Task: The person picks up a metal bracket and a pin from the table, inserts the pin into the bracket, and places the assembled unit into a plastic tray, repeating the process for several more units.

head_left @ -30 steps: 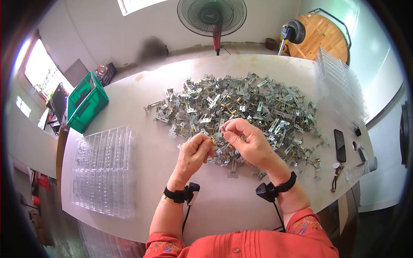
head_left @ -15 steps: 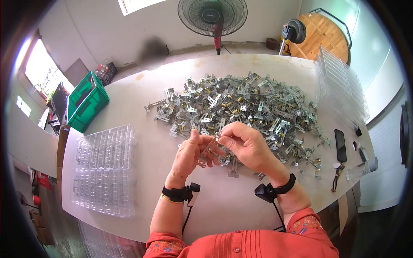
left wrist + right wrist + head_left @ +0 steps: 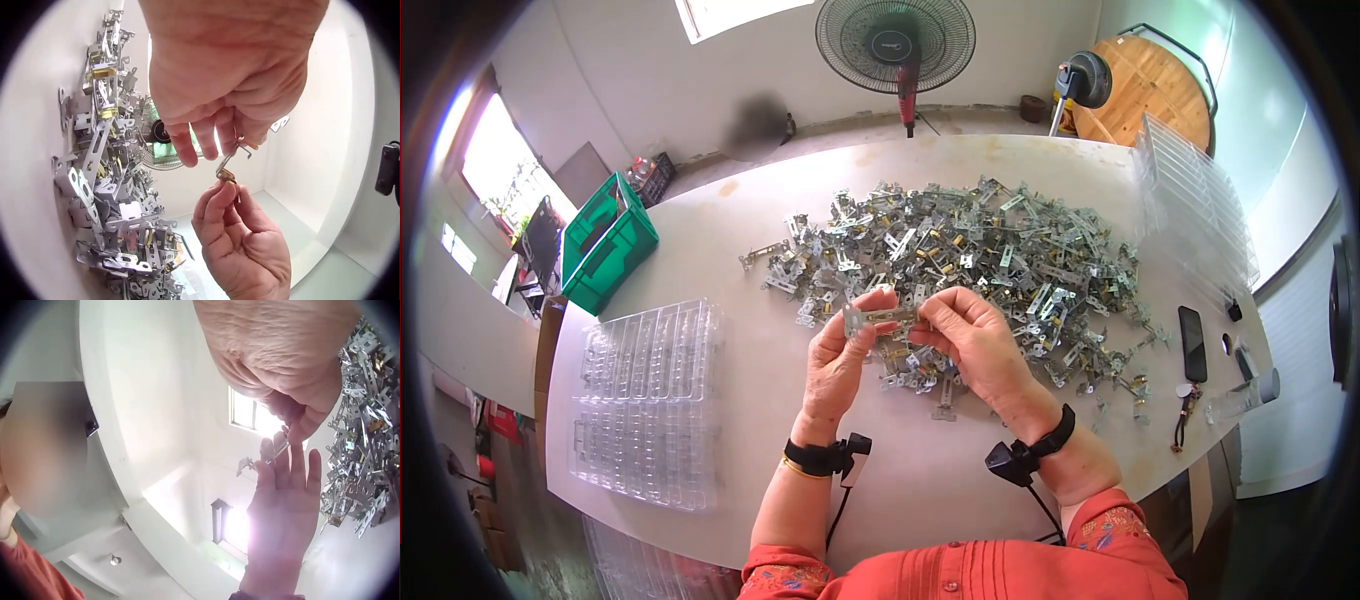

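Observation:
A thin metal bracket (image 3: 887, 316) spans the two hands above the near edge of a heap of metal brackets (image 3: 960, 240). The left hand (image 3: 836, 365) pinches its left end between thumb and fingers; the other left fingers look extended in the right wrist view. With thumb and fingertips the right hand (image 3: 980, 345) pinches the right end. In the left wrist view, the bracket (image 3: 226, 172) has a brassy part near the right fingertips, and the heap (image 3: 106, 187) lies to the left.
Clear plastic trays (image 3: 645, 400) lie on the table's left, near a green crate (image 3: 608, 245). More clear trays (image 3: 1195, 205) stand at the right. A phone (image 3: 1191, 343), keys (image 3: 1182, 415) and a clear bottle (image 3: 1242, 396) lie on the right side. A fan (image 3: 894, 45) stands behind.
The left hand has risen and turned, and the bracket, tilted down before, now lies nearly level between the hands. The right hand has shifted slightly, its fingers still at the bracket's end.

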Tool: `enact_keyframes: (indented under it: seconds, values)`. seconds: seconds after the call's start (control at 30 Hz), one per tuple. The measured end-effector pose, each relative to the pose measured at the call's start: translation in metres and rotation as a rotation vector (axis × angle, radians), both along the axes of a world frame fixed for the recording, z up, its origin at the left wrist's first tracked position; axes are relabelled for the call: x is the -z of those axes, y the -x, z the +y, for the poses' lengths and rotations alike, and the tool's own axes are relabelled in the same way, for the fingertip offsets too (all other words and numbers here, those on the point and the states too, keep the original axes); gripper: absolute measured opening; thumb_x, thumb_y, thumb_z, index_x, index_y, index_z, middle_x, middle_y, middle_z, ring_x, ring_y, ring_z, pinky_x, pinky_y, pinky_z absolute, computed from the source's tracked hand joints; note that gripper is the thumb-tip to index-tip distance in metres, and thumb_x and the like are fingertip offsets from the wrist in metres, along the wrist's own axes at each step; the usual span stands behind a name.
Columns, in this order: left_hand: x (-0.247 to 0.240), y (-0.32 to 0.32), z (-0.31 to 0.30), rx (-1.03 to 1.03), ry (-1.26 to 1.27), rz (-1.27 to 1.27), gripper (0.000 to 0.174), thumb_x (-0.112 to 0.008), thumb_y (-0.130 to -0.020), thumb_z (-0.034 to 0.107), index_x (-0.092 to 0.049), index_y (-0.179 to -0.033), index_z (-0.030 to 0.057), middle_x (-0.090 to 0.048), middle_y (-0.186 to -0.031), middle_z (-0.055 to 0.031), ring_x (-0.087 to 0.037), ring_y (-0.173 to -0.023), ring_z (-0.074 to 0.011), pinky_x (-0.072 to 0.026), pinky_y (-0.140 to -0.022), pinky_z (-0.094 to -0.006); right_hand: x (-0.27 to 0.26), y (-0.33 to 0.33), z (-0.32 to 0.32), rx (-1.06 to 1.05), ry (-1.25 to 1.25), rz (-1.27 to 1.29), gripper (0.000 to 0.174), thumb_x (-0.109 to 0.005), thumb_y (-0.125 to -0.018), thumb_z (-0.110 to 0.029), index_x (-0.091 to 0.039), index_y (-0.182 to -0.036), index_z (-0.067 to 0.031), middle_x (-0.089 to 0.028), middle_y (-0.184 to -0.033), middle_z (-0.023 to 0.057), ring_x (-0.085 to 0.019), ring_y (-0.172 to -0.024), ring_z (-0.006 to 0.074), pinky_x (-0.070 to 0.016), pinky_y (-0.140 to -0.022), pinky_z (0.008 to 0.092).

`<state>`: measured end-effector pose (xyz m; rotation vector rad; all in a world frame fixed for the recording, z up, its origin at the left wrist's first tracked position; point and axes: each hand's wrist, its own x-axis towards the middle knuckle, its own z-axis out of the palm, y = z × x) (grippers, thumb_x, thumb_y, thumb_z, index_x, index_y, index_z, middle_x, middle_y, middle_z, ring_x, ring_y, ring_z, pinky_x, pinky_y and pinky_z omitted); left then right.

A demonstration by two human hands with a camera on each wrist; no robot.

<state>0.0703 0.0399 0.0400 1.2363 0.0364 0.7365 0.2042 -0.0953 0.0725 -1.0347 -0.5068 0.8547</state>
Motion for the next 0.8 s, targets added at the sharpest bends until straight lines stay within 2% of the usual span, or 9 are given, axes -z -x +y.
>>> enact_keyframes:
  seconds: [0.1, 0.17, 0.2, 0.27, 0.3, 0.37, 0.43, 0.63, 0.8]
  values:
    - [0.005, 0.002, 0.004, -0.043, 0.039, 0.021, 0.036, -0.055, -0.104, 0.019, -0.057, -0.134, -0.0003, -0.064, -0.127, -0.0148, -0.059, -0.121, -0.0229, -0.0468, -0.104, -0.0392, 0.003, 0.001, 0.001, -0.103, 0.045, 0.030, 0.013, -0.061, -0.102, -0.017, -0.064, -0.102, -0.0045, -0.064, -0.099, 0.0019, -0.064, -0.091, 0.0118, -0.0574, -0.085, 0.0293]
    - [0.005, 0.003, 0.005, -0.062, 0.057, 0.035, 0.033, -0.055, -0.104, 0.019, -0.059, -0.131, 0.0005, -0.068, -0.121, -0.0119, -0.062, -0.117, -0.0192, -0.0472, -0.103, -0.0358, -0.003, 0.002, -0.001, -0.162, 0.199, -0.201, 0.015, -0.061, -0.102, -0.018, -0.063, -0.102, -0.0035, -0.064, -0.094, 0.0008, -0.063, -0.089, 0.0097, -0.0562, -0.081, 0.0266]
    - [0.003, 0.004, 0.004, -0.080, 0.068, 0.052, 0.031, -0.054, -0.105, 0.020, -0.060, -0.128, 0.0001, -0.069, -0.113, -0.0099, -0.064, -0.111, -0.0187, -0.0477, -0.100, -0.0345, -0.003, 0.002, -0.002, -0.164, 0.198, -0.201, 0.015, -0.061, -0.102, -0.018, -0.063, -0.102, -0.0035, -0.064, -0.094, 0.0008, -0.063, -0.089, 0.0097, -0.0562, -0.081, 0.0266]
    - [0.003, 0.004, 0.005, -0.098, 0.079, 0.069, 0.030, -0.053, -0.106, 0.022, -0.061, -0.125, -0.0003, -0.070, -0.105, -0.0080, -0.066, -0.104, -0.0183, -0.0482, -0.098, -0.0333, -0.004, 0.002, -0.003, -0.066, 0.230, -0.410, 0.016, -0.062, -0.102, -0.019, -0.062, -0.102, -0.0036, -0.063, -0.086, -0.0010, -0.062, -0.081, 0.0068, -0.0537, -0.071, 0.0243]
    - [0.005, 0.005, 0.006, -0.084, 0.093, 0.083, 0.031, -0.052, -0.106, 0.023, -0.061, -0.123, -0.0006, -0.069, -0.098, -0.0060, -0.066, -0.097, -0.0166, -0.0491, -0.093, -0.0320, -0.006, 0.003, -0.003, -0.066, 0.231, -0.410, 0.016, -0.062, -0.102, -0.019, -0.062, -0.102, -0.0036, -0.063, -0.086, -0.0010, -0.062, -0.081, 0.0068, -0.0537, -0.071, 0.0243]
    - [0.007, 0.005, 0.006, -0.068, 0.108, 0.098, 0.031, -0.051, -0.107, 0.025, -0.062, -0.121, -0.0008, -0.067, -0.091, -0.0040, -0.065, -0.089, -0.0150, -0.0500, -0.089, -0.0307, -0.014, 0.008, -0.005, -0.049, 0.094, -0.335, 0.013, -0.062, -0.101, -0.018, -0.062, -0.098, -0.0054, -0.060, -0.077, -0.0024, -0.051, -0.066, 0.0024, -0.0431, -0.055, 0.0208]
    - [0.007, 0.004, 0.005, 0.003, 0.110, 0.121, 0.032, -0.050, -0.107, 0.027, -0.062, -0.118, -0.0014, -0.060, -0.081, -0.0007, -0.059, -0.077, -0.0119, -0.0497, -0.079, -0.0284, -0.021, 0.013, -0.008, -0.080, 0.122, -0.325, 0.013, -0.061, -0.101, -0.018, -0.062, -0.098, -0.0052, -0.059, -0.075, -0.0034, -0.050, -0.065, 0.0016, -0.0417, -0.054, 0.0205]
    - [0.008, 0.004, 0.002, 0.040, 0.084, 0.220, 0.029, -0.052, -0.106, 0.025, -0.064, -0.113, -0.0009, -0.056, -0.077, -0.0001, -0.054, -0.069, -0.0095, -0.0458, -0.065, -0.0241, -0.016, 0.014, -0.009, -0.114, 0.199, -0.489, 0.011, -0.062, -0.101, -0.016, -0.063, -0.099, -0.0053, -0.056, -0.075, -0.0064, -0.051, -0.065, 0.0017, -0.0430, -0.058, 0.0189]
    - [0.012, 0.004, 0.000, 0.016, 0.085, 0.235, 0.026, -0.056, -0.105, 0.022, -0.063, -0.113, -0.0010, -0.057, -0.075, 0.0003, -0.052, -0.067, -0.0085, -0.0450, -0.062, -0.0235, -0.016, 0.015, -0.009, -0.106, 0.218, -0.525, 0.009, -0.062, -0.101, -0.014, -0.063, -0.099, -0.0053, -0.054, -0.074, -0.0081, -0.048, -0.063, 0.0007, -0.0399, -0.055, 0.0187]
